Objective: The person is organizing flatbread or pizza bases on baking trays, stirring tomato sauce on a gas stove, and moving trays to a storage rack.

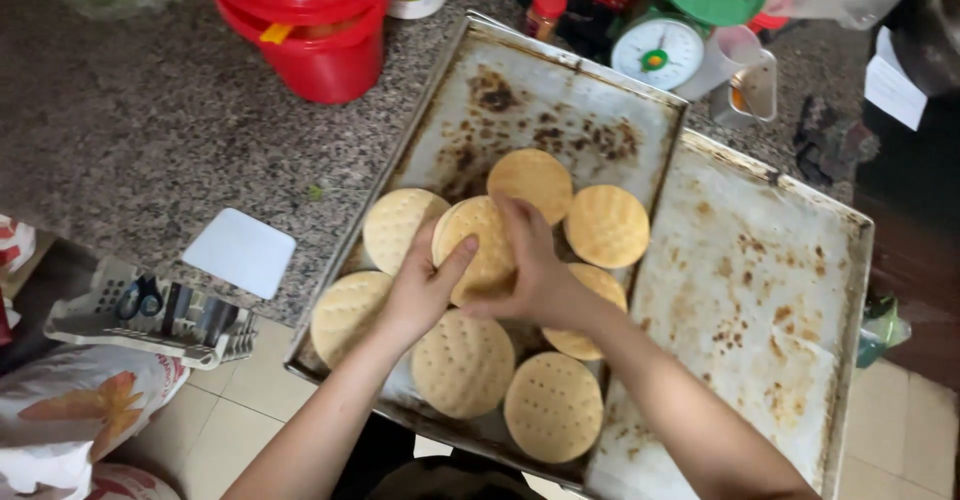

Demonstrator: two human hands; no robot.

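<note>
The round flatbread (478,250) sits tilted mid-tray (560,70), between our hands: left hand (425,285) cups its near-left edge, right hand (535,275) pinches its right rim, both equally close.

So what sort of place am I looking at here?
Probably a small bakery or home kitchen: worn baking trays of round flatbreads on a granite counter, with a kitchen scale. Both hands hold one flatbread.

Scorched, stained metal tray (520,80) on speckled polished granite counter (150,130); matt, dimpled flatbreads (463,363).
</note>
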